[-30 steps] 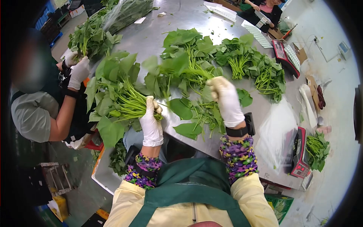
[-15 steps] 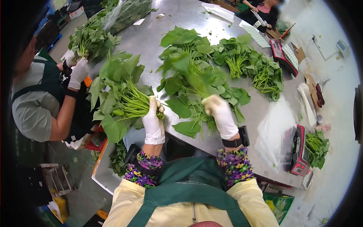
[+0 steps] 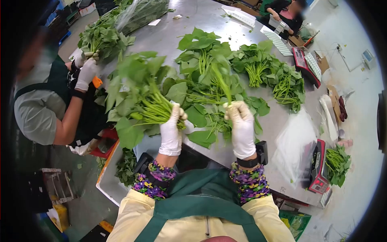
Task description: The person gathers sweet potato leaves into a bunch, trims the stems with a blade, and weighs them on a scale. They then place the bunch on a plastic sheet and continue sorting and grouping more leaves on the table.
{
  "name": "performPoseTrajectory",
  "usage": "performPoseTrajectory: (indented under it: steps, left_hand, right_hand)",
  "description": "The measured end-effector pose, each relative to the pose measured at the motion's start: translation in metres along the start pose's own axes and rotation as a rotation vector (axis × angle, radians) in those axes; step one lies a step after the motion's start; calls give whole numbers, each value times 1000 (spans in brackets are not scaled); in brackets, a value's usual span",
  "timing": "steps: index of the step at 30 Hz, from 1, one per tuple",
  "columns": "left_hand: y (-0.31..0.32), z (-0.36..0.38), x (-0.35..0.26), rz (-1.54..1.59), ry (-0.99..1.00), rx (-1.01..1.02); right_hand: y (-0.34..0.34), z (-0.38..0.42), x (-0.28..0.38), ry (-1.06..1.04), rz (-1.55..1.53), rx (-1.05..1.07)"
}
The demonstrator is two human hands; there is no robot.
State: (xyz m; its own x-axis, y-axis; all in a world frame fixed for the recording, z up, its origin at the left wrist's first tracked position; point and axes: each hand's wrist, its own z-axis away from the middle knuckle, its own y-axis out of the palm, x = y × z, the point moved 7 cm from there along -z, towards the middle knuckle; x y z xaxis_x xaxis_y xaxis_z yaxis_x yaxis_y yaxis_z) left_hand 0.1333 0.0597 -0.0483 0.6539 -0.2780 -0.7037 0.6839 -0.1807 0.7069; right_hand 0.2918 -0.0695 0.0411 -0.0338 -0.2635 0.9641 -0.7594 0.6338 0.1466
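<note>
My gloved left hand [image 3: 172, 132] is closed around the stems of a thick bunch of leafy greens [image 3: 155, 111], whose broad leaves fan out to the left and away from me. In my gloved right hand [image 3: 242, 131] the fingers pinch a leafy green stem [image 3: 222, 82], held nearly upright. Beyond both hands, a loose pile of greens [image 3: 201, 62] spreads over the metal table [image 3: 169, 36]. Some leaves lie between my hands on the table's near edge.
Two bundles of greens [image 3: 256, 72] lie right of the pile. Clear plastic bags [image 3: 296, 145], a red scale [image 3: 320, 169] and another scale [image 3: 304, 64] line the right side. A co-worker [image 3: 48, 88] holds greens at left; another person [image 3: 286, 16] is at the far right.
My right hand, blurred before, now shows sharply, and its stem points more upright. My left hand and its bunch appear slightly farther right, as the whole view has shifted a little.
</note>
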Motion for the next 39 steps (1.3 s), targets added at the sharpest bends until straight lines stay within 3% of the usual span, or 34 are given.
performPoseTrajectory:
  steps: [2, 6, 10, 13, 17, 19, 24, 26, 28, 30, 32, 33, 34, 36, 39]
  left_hand:
    - [8, 7, 4, 8, -71, 66]
    - [24, 15, 1, 2, -89, 219]
    - [12, 10, 11, -24, -134, 187]
    - [14, 12, 10, 22, -213, 170]
    - [20, 14, 7, 34, -171, 180]
    - [16, 12, 9, 75, -155, 154]
    - [13, 15, 7, 218, -235, 81]
    - [9, 5, 0, 302, -201, 176]
    - [12, 7, -7, 279, -206, 186]
    - [16, 8, -5, 274, -226, 234]
    - [16, 10, -1, 258, -277, 235]
    - [17, 13, 3, 235, -326, 236]
    - [20, 15, 2, 235, -327, 239]
    - [21, 15, -4, 155, -284, 162]
    - [14, 7, -5, 181, -223, 168]
  right_hand:
    - [25, 5, -20, 4, -54, 80]
    - [61, 16, -50, 42, 148, 192]
    - [63, 16, -57, -84, 465, 175]
    - [66, 18, -38, -139, 470, 132]
    - [69, 16, -41, -105, 465, 128]
    - [66, 16, -66, -21, 136, 48]
    - [51, 31, -72, 189, -79, -107]
    - [7, 21, -75, 210, -554, -355]
    - [-17, 4, -58, 253, -834, -302]
    - [-33, -11, -51, 225, -666, -238]
    - [-29, -31, -39, -63, 507, 88]
    - [-23, -36, -24, -340, 777, 46]
    - [-24, -42, -28, -341, 777, 44]
    - [-14, -51, -45, -374, 1319, 171]
    - [-8, -53, -59, -343, 1548, 237]
